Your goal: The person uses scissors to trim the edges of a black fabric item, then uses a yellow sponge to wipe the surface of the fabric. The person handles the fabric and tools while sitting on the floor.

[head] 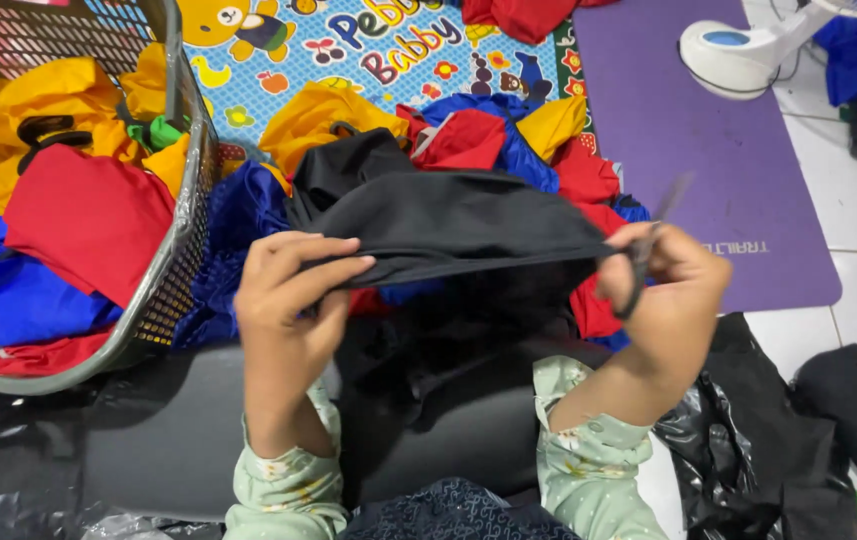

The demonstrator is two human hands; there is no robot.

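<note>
I stretch the black cloth [448, 225] taut, left hand [288, 300] pinching its hem, right hand [663, 290] closed around scissors [648, 250]; trimming looks next, needing a steady edge.

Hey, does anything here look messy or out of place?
Yes: coloured cloth pieces lie heaped loose on the play mat beside the basket, not in it. Both hands stretch a black cloth.
</note>
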